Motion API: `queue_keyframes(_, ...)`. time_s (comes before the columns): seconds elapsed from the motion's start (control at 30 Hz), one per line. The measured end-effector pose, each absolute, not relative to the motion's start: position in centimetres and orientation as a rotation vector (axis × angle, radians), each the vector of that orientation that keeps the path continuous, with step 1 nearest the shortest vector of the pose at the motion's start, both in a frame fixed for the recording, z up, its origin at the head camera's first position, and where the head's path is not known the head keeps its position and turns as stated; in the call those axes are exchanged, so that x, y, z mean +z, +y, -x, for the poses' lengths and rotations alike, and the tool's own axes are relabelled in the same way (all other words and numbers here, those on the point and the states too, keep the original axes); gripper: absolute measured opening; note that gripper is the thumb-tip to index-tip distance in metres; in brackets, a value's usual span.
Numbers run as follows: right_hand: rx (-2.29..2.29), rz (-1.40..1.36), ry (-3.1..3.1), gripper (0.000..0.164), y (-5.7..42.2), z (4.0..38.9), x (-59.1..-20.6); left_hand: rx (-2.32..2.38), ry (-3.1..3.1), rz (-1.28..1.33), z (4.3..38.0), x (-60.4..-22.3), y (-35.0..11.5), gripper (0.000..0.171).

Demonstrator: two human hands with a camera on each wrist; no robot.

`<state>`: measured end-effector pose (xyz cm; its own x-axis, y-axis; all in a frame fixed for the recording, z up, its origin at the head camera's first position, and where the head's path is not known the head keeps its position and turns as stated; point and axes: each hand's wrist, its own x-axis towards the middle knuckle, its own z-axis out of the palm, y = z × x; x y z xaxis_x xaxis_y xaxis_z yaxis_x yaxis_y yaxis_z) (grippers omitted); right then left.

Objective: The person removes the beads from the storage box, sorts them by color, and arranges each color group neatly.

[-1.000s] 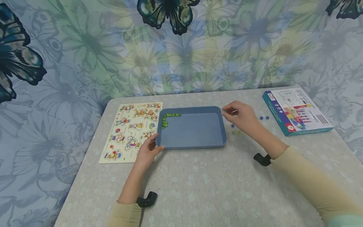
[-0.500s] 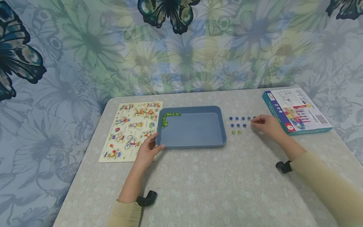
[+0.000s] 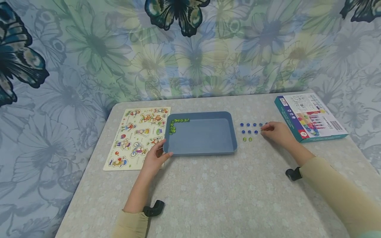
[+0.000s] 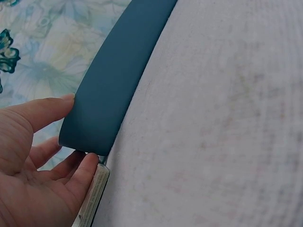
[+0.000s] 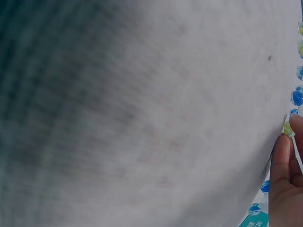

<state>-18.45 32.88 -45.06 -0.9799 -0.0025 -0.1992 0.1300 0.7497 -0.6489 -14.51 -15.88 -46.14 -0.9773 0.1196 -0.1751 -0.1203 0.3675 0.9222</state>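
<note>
In the head view, my left hand (image 3: pixel 153 159) grips the near left corner of a blue tray (image 3: pixel 205 152). The left wrist view has the thumb on its rim and the other fingers against its side. Several green marbles (image 3: pixel 175 121) form a bent line in the tray's far left corner. Right of the tray, my right hand (image 3: pixel 278 134) is low over the table beside rows of blue marbles (image 3: pixel 249 132). Between its thumb and finger it pinches a yellow-green marble (image 5: pixel 287 128). Two more yellow-green marbles (image 3: pixel 244 139) lie nearer the person. My right hand partly covers the far row.
A cream board with printed figures (image 3: pixel 143 132) lies left of the tray, partly behind my left hand. At the right stands a flat teal and white box (image 3: pixel 312 115), close to my right hand. A flowered backdrop (image 3: pixel 196 66) rises behind the table (image 3: pixel 214 195).
My right hand has moved from the tray's far right corner rightward to the marble rows, then shifted slightly left. The left hand and the tray stay put.
</note>
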Motion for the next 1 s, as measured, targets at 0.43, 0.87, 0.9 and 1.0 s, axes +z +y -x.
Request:
queue_keyframes(0.43,-1.014,-0.098,2.763,0.027,32.4,18.2,-44.7,1.666,2.420,0.010,14.4,-46.0,-15.7,0.066)
queue_keyframes(0.87,-0.974,0.005,2.783,0.020,31.0,17.4,-45.4,1.675,2.401,-0.004,14.5,-46.2,-15.9,0.067)
queue_keyframes(0.9,-0.977,0.013,2.786,0.020,30.9,17.4,-45.5,1.676,2.399,-0.002,14.5,-46.2,-15.8,0.067)
queue_keyframes(1.0,-0.964,0.025,2.808,0.018,30.5,17.3,-45.5,1.672,2.401,0.001,14.5,-46.2,-15.8,0.067)
